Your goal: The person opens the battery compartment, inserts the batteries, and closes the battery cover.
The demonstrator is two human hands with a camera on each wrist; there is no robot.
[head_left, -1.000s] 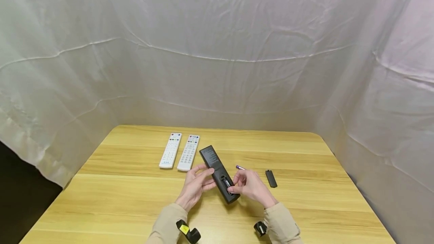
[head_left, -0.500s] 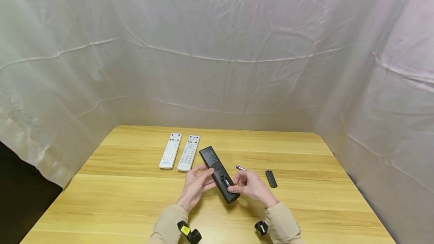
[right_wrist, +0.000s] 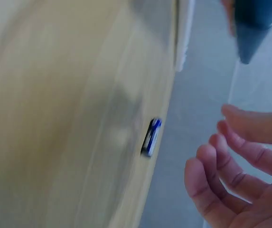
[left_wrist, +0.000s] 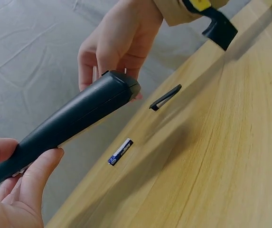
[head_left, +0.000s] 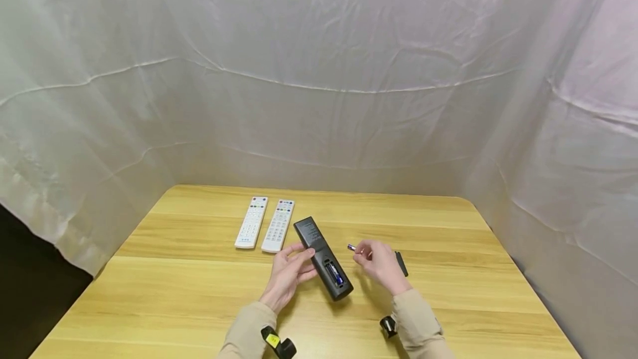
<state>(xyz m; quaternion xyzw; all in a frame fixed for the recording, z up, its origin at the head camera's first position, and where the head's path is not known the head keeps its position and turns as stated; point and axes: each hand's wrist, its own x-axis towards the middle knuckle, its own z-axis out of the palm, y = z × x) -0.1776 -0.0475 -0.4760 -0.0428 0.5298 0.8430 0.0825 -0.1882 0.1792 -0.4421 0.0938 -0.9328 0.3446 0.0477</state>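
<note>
My left hand (head_left: 289,273) grips a black remote control (head_left: 319,254), back side up and tilted, with the thumb across its back. The battery compartment is uncovered, and a blue and silver battery (head_left: 335,274) lies in it. In the left wrist view the remote's side hides that compartment. My right hand (head_left: 381,265) hovers right of the remote, fingers loosely bent and holding nothing, as the right wrist view shows. A second battery (left_wrist: 120,152) lies on the table, partly behind my right hand in the head view. The black battery cover (head_left: 401,264) lies beside that hand, partly hidden.
Two white remote controls (head_left: 251,222) lie side by side, buttons up, left of the black one. The wooden table (head_left: 174,281) has a pale cloth curtain (head_left: 339,126) behind it and at its sides. A black camera (head_left: 279,343) sits on my left wrist.
My right hand has left the battery compartment and moved right and slightly up, fingers loosened. The battery in the compartment now shows its blue end. The left hand and remote stay nearly still.
</note>
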